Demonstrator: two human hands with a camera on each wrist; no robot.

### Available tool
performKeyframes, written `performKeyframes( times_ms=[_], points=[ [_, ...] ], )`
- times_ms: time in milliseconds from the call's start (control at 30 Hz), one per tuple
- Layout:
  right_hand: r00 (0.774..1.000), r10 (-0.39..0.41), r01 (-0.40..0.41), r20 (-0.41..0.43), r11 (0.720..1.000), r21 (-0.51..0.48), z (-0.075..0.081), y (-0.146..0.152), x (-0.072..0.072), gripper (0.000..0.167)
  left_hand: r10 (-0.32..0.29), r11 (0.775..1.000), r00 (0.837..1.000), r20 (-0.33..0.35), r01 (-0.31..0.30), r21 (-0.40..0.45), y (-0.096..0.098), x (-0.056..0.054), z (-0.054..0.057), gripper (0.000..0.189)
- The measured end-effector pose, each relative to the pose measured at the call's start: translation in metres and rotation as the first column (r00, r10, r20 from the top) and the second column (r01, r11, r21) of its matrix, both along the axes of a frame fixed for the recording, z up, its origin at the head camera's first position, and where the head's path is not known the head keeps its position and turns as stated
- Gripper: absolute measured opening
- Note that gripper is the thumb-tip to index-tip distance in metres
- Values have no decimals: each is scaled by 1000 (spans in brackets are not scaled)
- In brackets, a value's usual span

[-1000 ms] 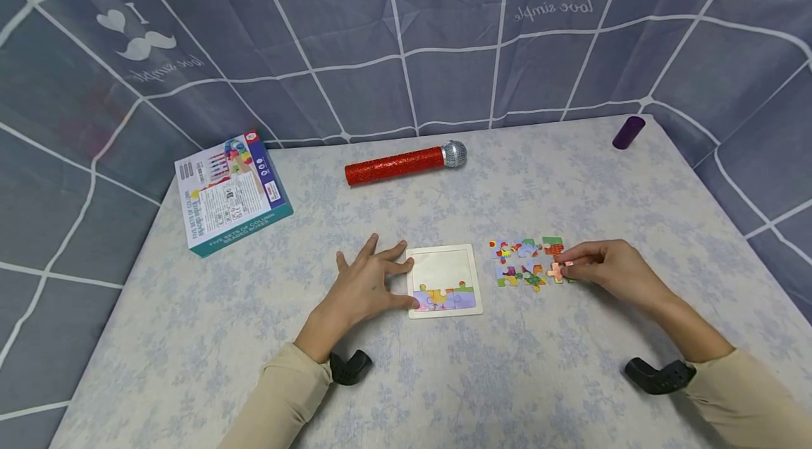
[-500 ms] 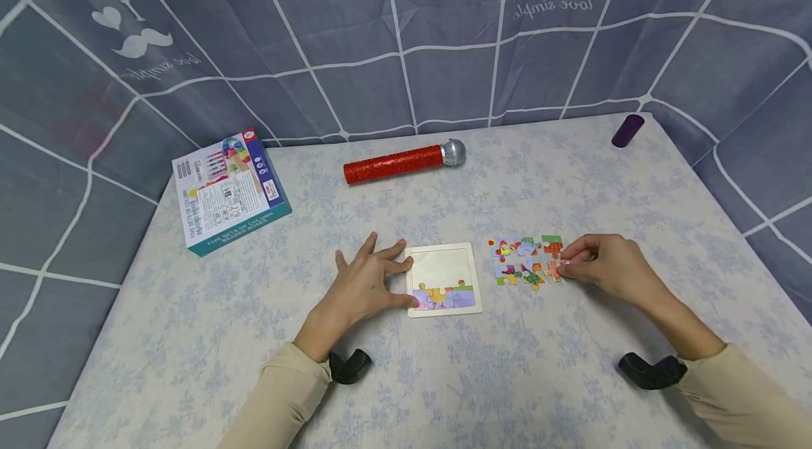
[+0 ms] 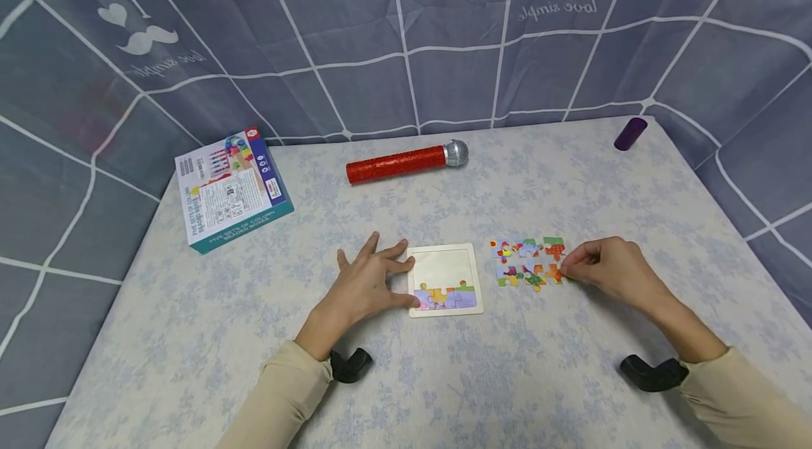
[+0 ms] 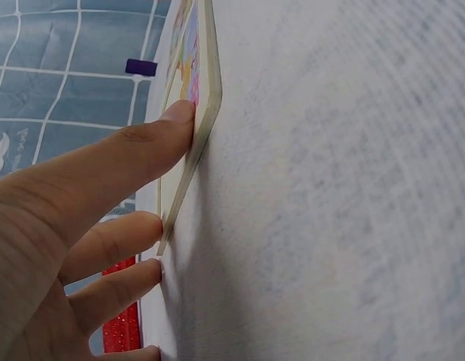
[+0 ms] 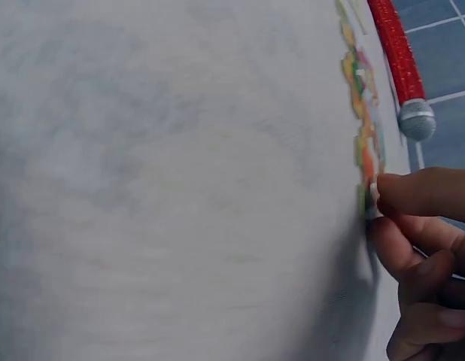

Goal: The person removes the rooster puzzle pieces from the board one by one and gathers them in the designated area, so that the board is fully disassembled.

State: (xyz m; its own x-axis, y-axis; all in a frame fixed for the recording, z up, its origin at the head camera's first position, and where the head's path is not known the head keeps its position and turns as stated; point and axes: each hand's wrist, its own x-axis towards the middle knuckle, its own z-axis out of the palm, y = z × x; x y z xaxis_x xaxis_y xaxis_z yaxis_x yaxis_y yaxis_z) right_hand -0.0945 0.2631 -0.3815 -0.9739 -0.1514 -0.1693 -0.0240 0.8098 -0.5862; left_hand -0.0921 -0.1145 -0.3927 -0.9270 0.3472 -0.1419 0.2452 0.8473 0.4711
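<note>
Left hand (image 3: 368, 282): angled forward-right, fingers spread, touching the left edge of your puzzle tray (image 3: 442, 267); grip relaxed.
Right hand (image 3: 614, 274): angled forward-left, your grip pinching a puzzle piece (image 5: 374, 195).
Puzzle tray: flat on the counter (image 3: 457, 385), nearly square, its filled strip (image 3: 449, 298) running left-right along the near side.
Loose pieces (image 3: 533, 277): two left-right rows, right of the tray.
Puzzle piece: at their right end, mostly hidden.

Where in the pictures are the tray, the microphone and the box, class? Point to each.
Tray (image 3: 444, 267): head view, bare inner panel.
Microphone (image 3: 402, 163): head view, red handle.
Box (image 3: 230, 189): head view, top face.
</note>
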Motion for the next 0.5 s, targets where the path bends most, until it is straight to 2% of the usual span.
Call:
performKeyframes(
  times_ms=[233,500],
  points=[
    [997,-3,-3,-75,996,-84,5,-20,4,10,-3,1000,1000,-5,3,-3,0,0,1,70],
    [990,101,-117,-97,978,-172,-4,-75,2,6,-7,1000,1000,-19,7,2,0,0,0,70]
  ],
)
